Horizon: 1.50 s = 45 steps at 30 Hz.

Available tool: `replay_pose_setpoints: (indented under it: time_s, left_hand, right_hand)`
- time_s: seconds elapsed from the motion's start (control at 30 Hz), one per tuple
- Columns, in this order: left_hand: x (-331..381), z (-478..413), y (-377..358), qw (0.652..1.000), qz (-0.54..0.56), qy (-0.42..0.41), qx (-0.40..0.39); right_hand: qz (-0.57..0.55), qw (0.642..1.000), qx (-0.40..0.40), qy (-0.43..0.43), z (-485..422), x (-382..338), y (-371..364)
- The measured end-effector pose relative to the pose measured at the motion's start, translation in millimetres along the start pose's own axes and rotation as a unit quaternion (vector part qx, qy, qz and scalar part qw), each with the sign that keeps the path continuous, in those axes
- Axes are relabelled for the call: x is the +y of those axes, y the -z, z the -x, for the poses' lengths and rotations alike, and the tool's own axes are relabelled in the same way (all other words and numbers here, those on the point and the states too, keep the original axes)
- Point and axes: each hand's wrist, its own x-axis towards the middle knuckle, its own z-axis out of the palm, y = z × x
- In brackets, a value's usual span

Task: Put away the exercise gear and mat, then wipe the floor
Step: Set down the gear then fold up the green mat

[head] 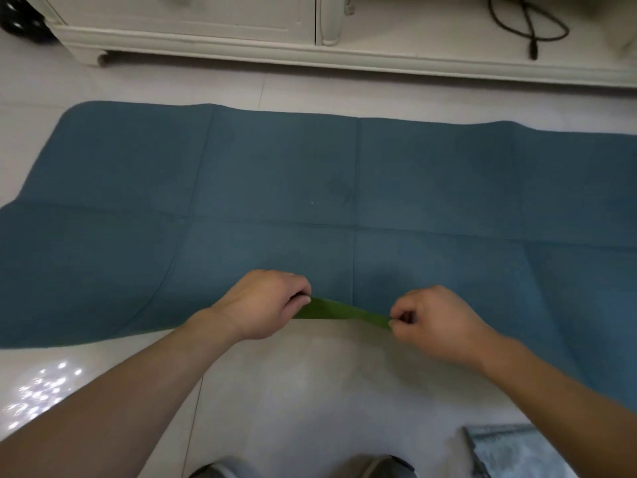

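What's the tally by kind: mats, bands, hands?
Blue mat: 1
Green band: 1
Hands: 2, left hand and right hand, each pinching an end of the band
Total: 4

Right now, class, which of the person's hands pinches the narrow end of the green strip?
The right hand: it pinches the green strip at its thin tip; the left hand grips the wider end.

Both bare forearms are reaching forward and down, angling inward. The left hand, knuckles up, is gripping one end of a green band in curled fingers; the right hand is pinching the other end. The hands are near each other, apart.
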Motion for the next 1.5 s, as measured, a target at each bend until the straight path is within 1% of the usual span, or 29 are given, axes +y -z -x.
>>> replay_pose_setpoints:
  time_s: [0.4, 0.53, 0.73, 0.87, 1.07, 1.23, 1.37, 1.5]
  left_hand:
    - [9.6, -44.0, 104.5, 0.995, -0.075, -0.02, 0.063]
    - [11.9, -58.2, 138.6, 0.993, -0.08, -0.013, 0.086]
    - [16.6, -76.5, 185.5, 0.989, -0.097, 0.002, 0.107]
    - [22.5, -84.3, 216.2, 0.988, -0.116, 0.023, 0.097]
    - [18.9, -104.8, 243.6, 0.991, -0.118, 0.046, 0.036]
    - [-3.6, -134.9, 252.7, 0.992, -0.124, 0.028, 0.025]
    - [-22.8, -170.8, 262.0, 0.993, -0.114, -0.004, 0.017]
    - [-40.2, -203.7, 272.6, 0.997, -0.08, -0.011, -0.002]
  right_hand:
    - [0.049, 0.996, 0.075, 0.002, -35.1, -12.6, 105.5]
    - [0.061, 0.993, 0.101, 0.008, -48.0, -15.8, 138.5]
    - [0.08, 0.99, 0.109, 0.034, -67.1, -20.8, 189.1]
    - [0.09, 0.99, 0.104, 0.044, -77.8, -24.8, 217.6]
    - [0.084, 0.993, 0.077, 0.039, -97.9, -25.9, 240.4]
    - [0.076, 0.993, 0.09, 0.024, -125.4, -19.9, 249.2]
    - [0.084, 0.992, 0.096, 0.012, -152.2, -13.6, 259.4]
    - [0.084, 0.994, 0.07, -0.009, -182.3, -4.3, 271.1]
